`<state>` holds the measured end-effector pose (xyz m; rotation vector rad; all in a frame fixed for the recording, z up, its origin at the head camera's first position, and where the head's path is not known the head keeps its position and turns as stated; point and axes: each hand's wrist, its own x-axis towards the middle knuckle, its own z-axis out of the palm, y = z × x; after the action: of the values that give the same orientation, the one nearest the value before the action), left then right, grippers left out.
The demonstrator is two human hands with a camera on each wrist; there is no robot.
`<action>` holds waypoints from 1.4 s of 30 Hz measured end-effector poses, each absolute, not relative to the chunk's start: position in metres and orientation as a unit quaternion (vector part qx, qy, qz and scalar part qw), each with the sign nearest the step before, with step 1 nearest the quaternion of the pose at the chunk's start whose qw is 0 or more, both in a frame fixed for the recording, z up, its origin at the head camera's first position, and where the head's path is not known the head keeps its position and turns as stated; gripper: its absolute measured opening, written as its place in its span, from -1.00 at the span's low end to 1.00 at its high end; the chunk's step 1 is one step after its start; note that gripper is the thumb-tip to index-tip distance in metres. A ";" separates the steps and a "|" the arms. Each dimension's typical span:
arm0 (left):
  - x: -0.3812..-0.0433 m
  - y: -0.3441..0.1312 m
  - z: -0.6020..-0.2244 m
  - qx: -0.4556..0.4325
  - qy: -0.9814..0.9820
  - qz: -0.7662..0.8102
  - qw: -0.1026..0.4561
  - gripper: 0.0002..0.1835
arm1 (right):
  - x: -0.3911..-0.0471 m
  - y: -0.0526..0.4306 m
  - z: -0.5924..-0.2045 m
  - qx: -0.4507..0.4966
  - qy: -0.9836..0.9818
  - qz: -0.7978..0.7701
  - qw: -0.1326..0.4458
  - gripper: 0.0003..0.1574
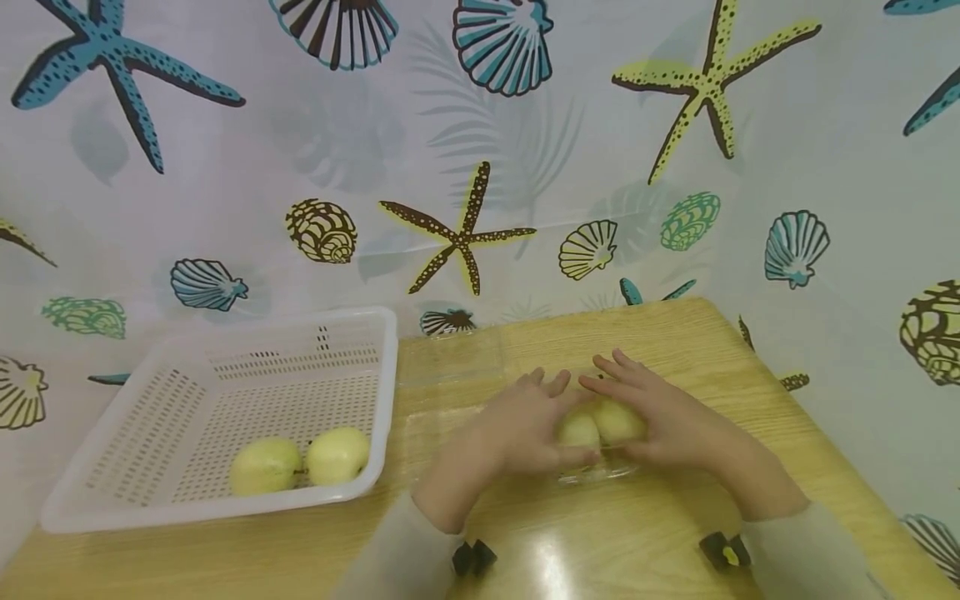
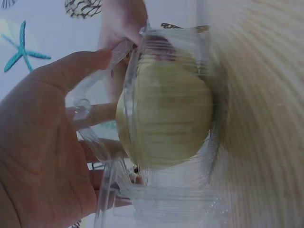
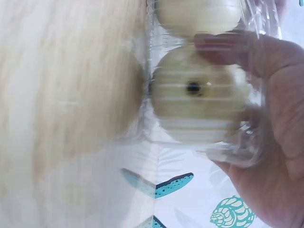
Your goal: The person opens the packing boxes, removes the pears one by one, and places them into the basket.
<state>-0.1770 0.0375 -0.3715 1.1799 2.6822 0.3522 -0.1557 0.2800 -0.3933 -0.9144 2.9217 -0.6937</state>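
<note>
Together, left hand (image 1: 522, 429) and right hand (image 1: 672, 418) grip a clear plastic clamshell (image 1: 598, 475) of yellow pears (image 1: 621, 422), fingers curled round its nine- and three-o'clock sides.

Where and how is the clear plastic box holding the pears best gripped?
Probably best by its left and right walls, coming in from both sides. The clear plastic box sits on the table, so its underside is blocked. Pears show close behind those walls in the wrist views, and the plastic looks thin, so a light, spread hold seems wiser than a hard squeeze.
</note>
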 end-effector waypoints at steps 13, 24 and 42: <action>-0.168 0.042 -0.380 0.412 0.908 0.062 0.033 -0.16 | -0.154 0.278 -0.391 -0.299 0.933 -0.202 0.008 0.11; -0.185 0.031 -0.371 0.409 0.894 0.157 0.094 -0.27 | -0.156 0.274 -0.390 -0.281 0.937 -0.205 0.014 0.15; -0.186 0.024 -0.369 0.400 0.886 0.216 0.091 -0.32 | -0.155 0.283 -0.386 -0.298 0.927 -0.225 -0.030 -0.02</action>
<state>-0.1864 0.0241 -0.3686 1.1874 2.6335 0.6410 -0.1550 0.2830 -0.3861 -0.9554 2.9687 -0.7208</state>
